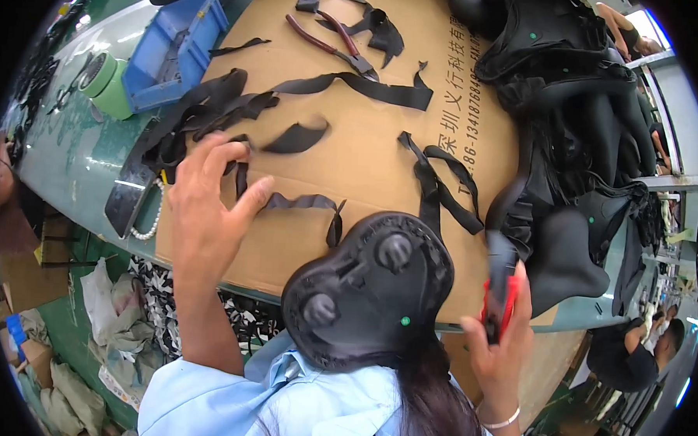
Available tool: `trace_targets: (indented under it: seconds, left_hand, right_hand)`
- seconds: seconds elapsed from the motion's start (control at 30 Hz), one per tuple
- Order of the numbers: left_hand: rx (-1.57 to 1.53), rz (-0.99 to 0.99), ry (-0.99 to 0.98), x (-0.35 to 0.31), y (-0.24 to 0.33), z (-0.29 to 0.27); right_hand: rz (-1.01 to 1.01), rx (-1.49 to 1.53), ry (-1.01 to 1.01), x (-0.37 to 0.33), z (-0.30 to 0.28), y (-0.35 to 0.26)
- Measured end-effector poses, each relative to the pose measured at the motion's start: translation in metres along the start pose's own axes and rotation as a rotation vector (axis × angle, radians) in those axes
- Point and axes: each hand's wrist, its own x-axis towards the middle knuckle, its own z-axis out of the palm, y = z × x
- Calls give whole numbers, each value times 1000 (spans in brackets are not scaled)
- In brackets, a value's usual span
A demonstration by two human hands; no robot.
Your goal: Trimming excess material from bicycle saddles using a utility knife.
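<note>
My left hand (207, 200) hovers over the left of the cardboard, thumb and fingers apart. Thin black fabric strips (307, 202) lie beside and partly behind its fingertips; no firm grip on them shows. In my right hand (503, 345) is a red-handled hand tool (499, 302), its dark end pointing away from me and smeared by motion. Between my hands, a curved black moulded piece (369, 297) with two round knobs and a small green dot rests at the table's near edge, against my body.
Cardboard (352, 152) covers the table's middle, bearing dark-red-handled cutting pliers (345, 50) and several loose strips. Further left are a blue bin (173, 50), a green container (106, 83) and a phone (132, 193) with a beaded strap. Black moulded pieces (572, 95) pile up at right.
</note>
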Motion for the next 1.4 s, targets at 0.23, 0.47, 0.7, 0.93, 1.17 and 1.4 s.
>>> trace_targets:
  seconds: [0.23, 0.47, 0.7, 0.93, 1.17, 1.4]
  left_hand:
    - [-582, -33, -470, -8, 36, -25]
    - [-1456, -408, -692, 120, 30, -19]
    - [-1898, -363, 119, 355, 45, 57]
    - [0, 224, 145, 375, 106, 176]
    - [107, 217, 140, 372, 110, 159]
    - [-537, 212, 426, 259, 58, 25]
  right_hand:
    - [53, 600, 97, 71, 28, -24]
    - [-189, 829, 772, 99, -13, -18]
    - [245, 811, 204, 29, 61, 18]
    - [441, 922, 269, 13, 77, 10]
    - [469, 948, 190, 6, 79, 14]
    - [269, 892, 160, 5, 77, 25]
